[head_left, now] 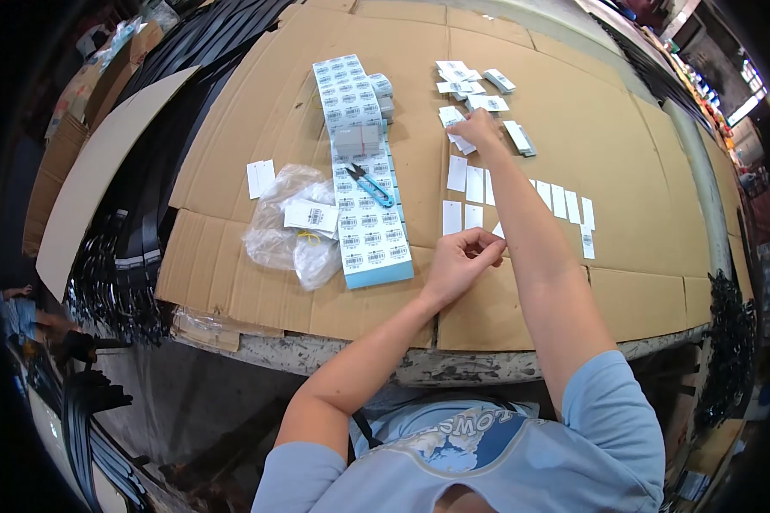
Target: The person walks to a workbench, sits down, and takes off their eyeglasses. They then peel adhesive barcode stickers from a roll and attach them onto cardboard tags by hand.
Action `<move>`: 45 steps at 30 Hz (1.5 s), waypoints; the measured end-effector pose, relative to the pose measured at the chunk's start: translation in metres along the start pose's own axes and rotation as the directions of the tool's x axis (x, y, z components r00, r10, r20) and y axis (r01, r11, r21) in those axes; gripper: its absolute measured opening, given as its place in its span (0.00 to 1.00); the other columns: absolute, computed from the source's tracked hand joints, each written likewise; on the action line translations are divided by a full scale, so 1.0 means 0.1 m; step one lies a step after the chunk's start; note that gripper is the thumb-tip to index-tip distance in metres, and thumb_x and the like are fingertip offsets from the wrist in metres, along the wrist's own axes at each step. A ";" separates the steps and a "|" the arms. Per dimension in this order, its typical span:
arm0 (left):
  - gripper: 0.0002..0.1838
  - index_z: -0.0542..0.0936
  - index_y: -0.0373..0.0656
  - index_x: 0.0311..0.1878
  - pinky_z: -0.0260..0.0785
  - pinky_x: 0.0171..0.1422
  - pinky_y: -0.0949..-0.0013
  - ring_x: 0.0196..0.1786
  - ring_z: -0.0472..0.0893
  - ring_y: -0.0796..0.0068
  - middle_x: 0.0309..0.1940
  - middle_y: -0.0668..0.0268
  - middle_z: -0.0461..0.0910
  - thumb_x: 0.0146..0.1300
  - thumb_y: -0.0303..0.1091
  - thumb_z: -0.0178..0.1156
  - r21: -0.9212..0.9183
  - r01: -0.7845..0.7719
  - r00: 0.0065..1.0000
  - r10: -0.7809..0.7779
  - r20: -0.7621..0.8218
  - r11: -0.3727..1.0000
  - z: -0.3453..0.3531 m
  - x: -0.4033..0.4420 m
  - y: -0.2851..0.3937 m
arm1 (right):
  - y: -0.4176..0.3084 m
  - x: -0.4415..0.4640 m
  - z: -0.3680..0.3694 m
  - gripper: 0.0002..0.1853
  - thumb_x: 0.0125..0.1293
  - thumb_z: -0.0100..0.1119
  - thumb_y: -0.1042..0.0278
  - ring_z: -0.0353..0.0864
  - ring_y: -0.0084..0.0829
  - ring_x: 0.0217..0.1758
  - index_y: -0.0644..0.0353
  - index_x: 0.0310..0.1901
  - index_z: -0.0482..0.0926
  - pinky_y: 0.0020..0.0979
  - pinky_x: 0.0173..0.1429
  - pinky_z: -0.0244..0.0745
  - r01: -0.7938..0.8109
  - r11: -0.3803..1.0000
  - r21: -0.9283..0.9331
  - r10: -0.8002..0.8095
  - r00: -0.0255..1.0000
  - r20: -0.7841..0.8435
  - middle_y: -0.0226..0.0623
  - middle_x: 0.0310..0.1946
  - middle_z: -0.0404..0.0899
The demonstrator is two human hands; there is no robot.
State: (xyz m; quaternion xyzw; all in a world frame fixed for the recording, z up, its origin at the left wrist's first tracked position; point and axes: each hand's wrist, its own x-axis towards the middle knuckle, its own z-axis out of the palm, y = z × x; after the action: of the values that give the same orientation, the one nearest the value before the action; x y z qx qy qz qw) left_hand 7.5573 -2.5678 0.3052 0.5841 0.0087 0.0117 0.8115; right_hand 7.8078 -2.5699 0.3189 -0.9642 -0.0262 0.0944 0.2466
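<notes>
My left hand (pixel 463 267) is closed in a pinch near the front of the cardboard, just below two rows of white tags (pixel 456 173). Whatever its fingertips hold, if anything, is too small to make out. Stretched farther out, my right hand (pixel 481 131) has its fingers pressed together at a loose pile of barcoded tags (pixel 450 116); what lies between them is hidden. My right forearm covers the middle of the rows. One tag with a barcode sticker (pixel 587 243) lies at the right end of the lower row.
A sheet of barcode stickers (pixel 372 227) bears blue thread snips (pixel 370 185) and a grey tag stack (pixel 356 140). Left of it, a clear plastic bag (pixel 275 224) lies beneath barcoded tags (pixel 311 215). More tag bundles (pixel 519 138) are at the back right. Black strips (pixel 137 244) hang at the left edge.
</notes>
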 end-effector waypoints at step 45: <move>0.10 0.80 0.34 0.38 0.74 0.41 0.77 0.33 0.79 0.82 0.31 0.67 0.81 0.64 0.32 0.57 -0.027 0.031 0.999 -0.032 -0.025 0.999 -0.02 0.02 -0.04 | 0.38 -0.24 -0.08 0.10 0.63 0.57 0.75 0.76 0.17 0.41 0.64 0.46 0.77 0.23 0.47 0.70 0.487 0.256 0.835 -0.580 0.769 -0.271 0.29 0.37 0.79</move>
State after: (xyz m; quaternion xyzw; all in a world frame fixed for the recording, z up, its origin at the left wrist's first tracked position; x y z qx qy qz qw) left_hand 7.5594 -2.5674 0.3007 0.5727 0.0281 0.0066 0.8193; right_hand 7.7863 -2.6093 0.3119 -0.6242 -0.3090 0.0487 0.7159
